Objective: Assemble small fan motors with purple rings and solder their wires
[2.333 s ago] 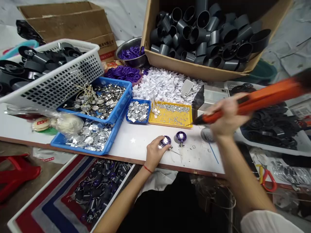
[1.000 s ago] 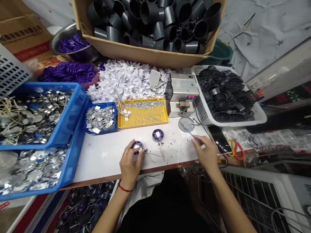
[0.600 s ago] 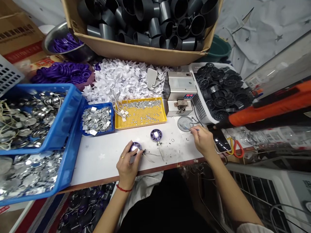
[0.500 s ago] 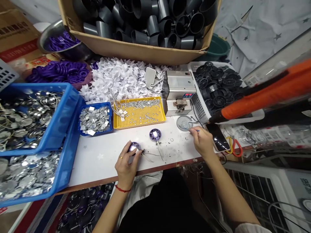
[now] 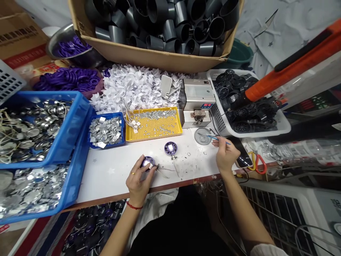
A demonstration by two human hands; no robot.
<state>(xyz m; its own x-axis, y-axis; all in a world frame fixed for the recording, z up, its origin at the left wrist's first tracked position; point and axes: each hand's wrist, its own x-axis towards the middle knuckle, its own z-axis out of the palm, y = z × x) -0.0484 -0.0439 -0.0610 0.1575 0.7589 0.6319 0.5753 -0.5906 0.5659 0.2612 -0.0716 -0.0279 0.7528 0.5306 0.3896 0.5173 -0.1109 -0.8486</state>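
Head view: white table (image 5: pixel 191 165), cardboard box (image 5: pixel 160 59) behind; left fingers (image 5: pixel 136 166) pinch purple disc (image 5: pixel 146 164), right fingers (image 5: pixel 222 145) closed round blue stick (image 5: pixel 212 137).

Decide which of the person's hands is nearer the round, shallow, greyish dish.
Right. The right hand is just right of the dish, pointing a thin blue stick toward it; the left hand is farther away, leftward, holding a round purple part.

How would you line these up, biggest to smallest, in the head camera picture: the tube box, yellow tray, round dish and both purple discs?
1. Tube box
2. Yellow tray
3. Round dish
4. Held disc and other disc: too alike to rank; the left hand partly hides the first.
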